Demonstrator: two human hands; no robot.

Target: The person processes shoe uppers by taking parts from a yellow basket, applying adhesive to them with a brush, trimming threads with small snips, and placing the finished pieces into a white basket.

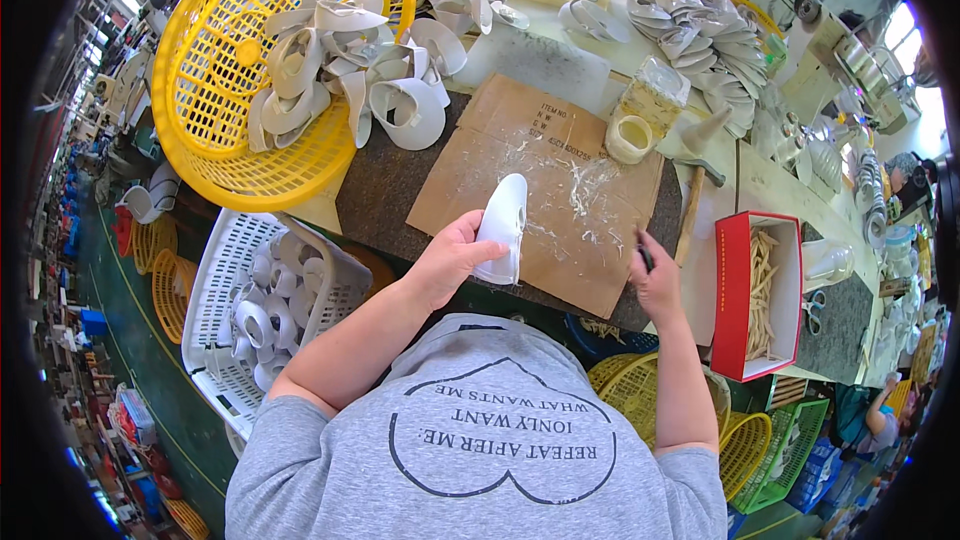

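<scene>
My left hand [462,258] is closed around a white shoe upper [508,215], holding it upright by its lower part over the near edge of a cardboard sheet [480,155]. The piece is smooth and curved, with an opening along its right side. Farther right, by the cardboard's near right corner, my right hand [657,282] is closed on a slim black tool [645,255]. Its kind is too small to make out, and the fingers cover part of it. The two hands are apart, and the tool does not touch the upper.
A yellow basket [190,90] with white uppers [320,50] tilts at the far left. A white crate [215,340] of white pieces stands below it. Near the cardboard are a glue-crusted pot [630,138], a hammer [690,210] and a red box [732,295] of beige sticks.
</scene>
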